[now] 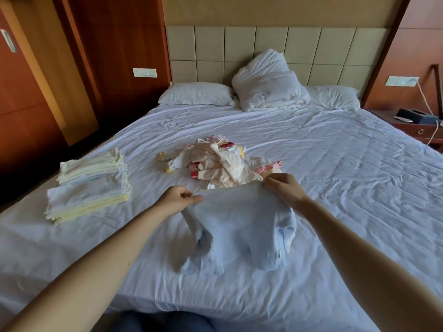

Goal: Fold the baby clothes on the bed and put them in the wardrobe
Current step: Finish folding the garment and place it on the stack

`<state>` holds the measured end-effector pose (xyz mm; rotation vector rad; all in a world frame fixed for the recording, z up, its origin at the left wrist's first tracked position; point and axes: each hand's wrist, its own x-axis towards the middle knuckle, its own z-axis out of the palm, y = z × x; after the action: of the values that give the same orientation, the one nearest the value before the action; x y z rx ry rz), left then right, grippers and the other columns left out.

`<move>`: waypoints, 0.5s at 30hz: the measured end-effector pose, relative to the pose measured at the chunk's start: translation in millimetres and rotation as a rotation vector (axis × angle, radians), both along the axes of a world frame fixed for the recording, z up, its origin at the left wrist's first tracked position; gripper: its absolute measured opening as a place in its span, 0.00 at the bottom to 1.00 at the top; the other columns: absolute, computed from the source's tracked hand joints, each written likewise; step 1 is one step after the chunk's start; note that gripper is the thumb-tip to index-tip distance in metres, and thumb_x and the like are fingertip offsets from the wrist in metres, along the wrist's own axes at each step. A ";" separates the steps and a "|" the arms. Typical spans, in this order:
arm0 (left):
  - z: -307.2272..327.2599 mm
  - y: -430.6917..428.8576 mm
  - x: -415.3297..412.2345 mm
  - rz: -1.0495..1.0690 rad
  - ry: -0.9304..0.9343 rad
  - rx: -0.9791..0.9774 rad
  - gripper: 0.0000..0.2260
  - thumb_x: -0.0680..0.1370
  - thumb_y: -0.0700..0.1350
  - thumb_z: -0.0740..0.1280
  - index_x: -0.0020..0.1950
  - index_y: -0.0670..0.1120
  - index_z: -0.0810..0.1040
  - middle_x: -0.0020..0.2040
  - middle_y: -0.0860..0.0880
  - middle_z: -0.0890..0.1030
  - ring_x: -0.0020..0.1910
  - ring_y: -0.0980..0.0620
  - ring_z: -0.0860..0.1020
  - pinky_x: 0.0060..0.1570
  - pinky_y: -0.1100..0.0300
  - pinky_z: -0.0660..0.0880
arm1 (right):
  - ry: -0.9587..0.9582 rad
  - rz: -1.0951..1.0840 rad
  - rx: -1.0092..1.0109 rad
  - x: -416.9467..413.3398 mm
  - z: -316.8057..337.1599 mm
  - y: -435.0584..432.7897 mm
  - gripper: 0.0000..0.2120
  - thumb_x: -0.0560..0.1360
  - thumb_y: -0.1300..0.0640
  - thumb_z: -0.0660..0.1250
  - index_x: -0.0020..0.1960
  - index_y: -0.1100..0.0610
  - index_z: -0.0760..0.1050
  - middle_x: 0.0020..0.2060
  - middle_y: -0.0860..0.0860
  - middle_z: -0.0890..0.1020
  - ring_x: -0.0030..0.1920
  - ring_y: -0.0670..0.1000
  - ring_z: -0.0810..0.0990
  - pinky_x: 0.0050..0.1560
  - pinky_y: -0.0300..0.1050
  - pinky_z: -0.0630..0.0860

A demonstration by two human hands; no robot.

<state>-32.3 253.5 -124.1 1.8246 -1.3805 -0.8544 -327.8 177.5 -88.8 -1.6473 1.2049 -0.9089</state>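
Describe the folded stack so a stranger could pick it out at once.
On the white bed, look near its left edge, left of the jumbled heap in the middle. The folded stack lies there: flat layers of pale yellow, white and light blue, squared up and touched by neither hand.
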 end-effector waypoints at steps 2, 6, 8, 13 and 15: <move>1.2 2.3 -1.2 -0.001 -0.016 0.047 0.21 0.73 0.57 0.73 0.33 0.46 0.67 0.29 0.50 0.65 0.32 0.53 0.66 0.34 0.59 0.61 | -0.001 0.024 0.007 -1.8 -0.9 -1.0 0.16 0.64 0.51 0.67 0.40 0.65 0.79 0.32 0.51 0.77 0.36 0.48 0.74 0.39 0.43 0.70; 3.9 8.1 2.7 -0.069 0.093 0.099 0.18 0.74 0.57 0.72 0.37 0.43 0.80 0.36 0.45 0.80 0.39 0.49 0.78 0.46 0.53 0.75 | -0.036 0.129 0.060 -9.1 -0.5 -2.4 0.05 0.74 0.61 0.70 0.40 0.57 0.82 0.35 0.50 0.81 0.37 0.46 0.77 0.39 0.37 0.73; 8.8 9.5 6.9 -0.103 0.125 0.104 0.13 0.75 0.55 0.72 0.46 0.46 0.85 0.46 0.44 0.85 0.48 0.49 0.82 0.55 0.55 0.75 | -0.050 0.196 0.113 -14.5 1.2 -2.7 0.02 0.74 0.61 0.71 0.42 0.57 0.82 0.35 0.49 0.81 0.37 0.44 0.78 0.38 0.34 0.73; 34.0 1.4 22.4 -0.203 -0.051 0.126 0.13 0.74 0.53 0.73 0.48 0.44 0.85 0.44 0.50 0.82 0.46 0.53 0.77 0.49 0.60 0.69 | 0.116 0.296 0.120 -22.5 10.8 -12.7 0.02 0.75 0.58 0.72 0.45 0.56 0.83 0.35 0.45 0.81 0.37 0.42 0.76 0.39 0.34 0.71; 46.2 -1.9 25.2 -0.237 -0.121 0.137 0.17 0.74 0.51 0.73 0.46 0.36 0.82 0.39 0.48 0.76 0.40 0.52 0.71 0.44 0.60 0.66 | 0.299 0.277 0.020 -19.7 17.8 -18.6 0.04 0.75 0.55 0.72 0.45 0.56 0.84 0.36 0.46 0.81 0.39 0.42 0.75 0.43 0.36 0.70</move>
<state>-7.1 251.6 -77.9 1.8656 -1.6761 -0.9934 -347.5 158.9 -71.0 -1.9248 1.1362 -0.4889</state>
